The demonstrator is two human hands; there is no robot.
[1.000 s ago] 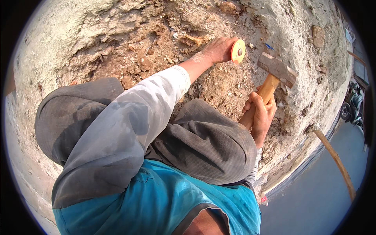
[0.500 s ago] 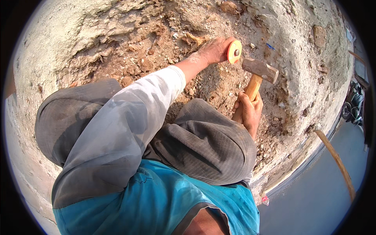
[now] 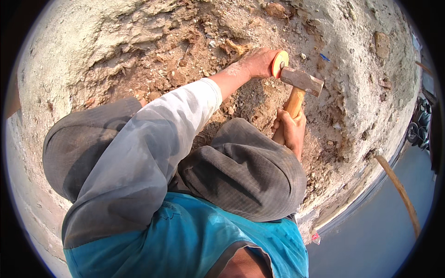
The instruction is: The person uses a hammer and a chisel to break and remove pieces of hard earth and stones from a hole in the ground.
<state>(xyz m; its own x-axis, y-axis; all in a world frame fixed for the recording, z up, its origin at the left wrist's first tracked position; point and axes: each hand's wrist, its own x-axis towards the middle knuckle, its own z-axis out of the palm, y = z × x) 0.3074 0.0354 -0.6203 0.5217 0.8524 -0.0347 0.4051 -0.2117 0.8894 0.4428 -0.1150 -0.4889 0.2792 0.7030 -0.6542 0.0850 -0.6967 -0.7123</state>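
My left hand [image 3: 260,63] is closed round a chisel with a round orange-yellow hand guard [image 3: 278,63]. The chisel's shaft and tip are hidden behind my fist. My right hand [image 3: 293,131] grips the wooden handle of a sledgehammer [image 3: 302,81] below its blocky metal head. One face of that head is up against the chisel's butt end at the middle of the guard. Around both hands lies broken, crumbly brown earth [image 3: 250,99] with small stones.
My bent knees [image 3: 245,171] sit close beneath my hands. Pale rough ground [image 3: 366,60] rises at the right, with a blue scrap [image 3: 324,57] near the hammer. Farther right are a wooden stick [image 3: 398,190], a smooth grey surface [image 3: 366,241] and a parked motorcycle [image 3: 419,123].
The hammer has swung left, closing the small gap to the chisel's end. My left hand stays almost in place on the chisel; the view has shifted slightly.
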